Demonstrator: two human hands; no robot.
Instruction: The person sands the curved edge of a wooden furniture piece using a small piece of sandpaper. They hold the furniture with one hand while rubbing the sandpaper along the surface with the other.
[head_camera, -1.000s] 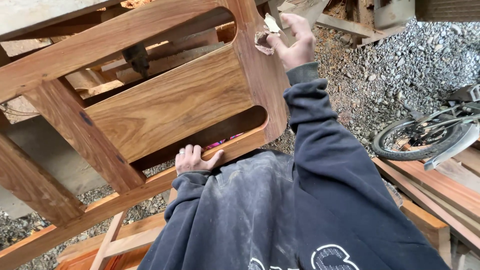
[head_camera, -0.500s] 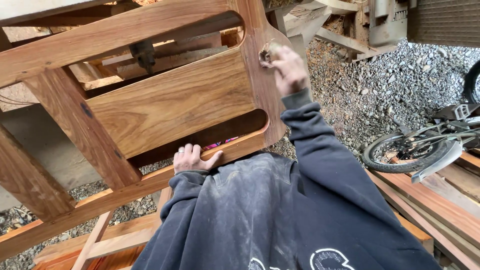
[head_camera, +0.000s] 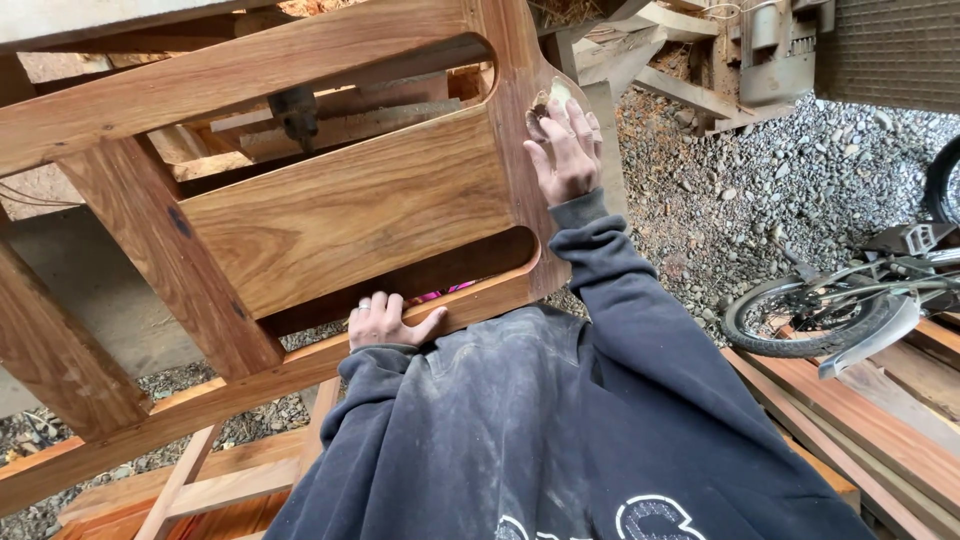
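A large brown wooden furniture frame (head_camera: 340, 205) with rounded slot openings leans in front of me. My left hand (head_camera: 385, 320) grips its lower rail, fingers curled over the edge. My right hand (head_camera: 565, 150) lies flat against the frame's upright end board, pressing a small worn piece of sandpaper (head_camera: 545, 103) onto the wood under its fingertips. Both arms wear dusty dark sleeves.
Grey gravel (head_camera: 760, 190) covers the ground to the right. A bicycle (head_camera: 840, 300) lies on stacked reddish planks (head_camera: 860, 390) at the right. More wooden frames (head_camera: 200, 490) sit low on the left, and machinery (head_camera: 780, 45) stands at the top right.
My right hand came down from the raised position at the frame's top edge and now lies flat on the end board with the sandpaper. The left hand stayed on the rail.
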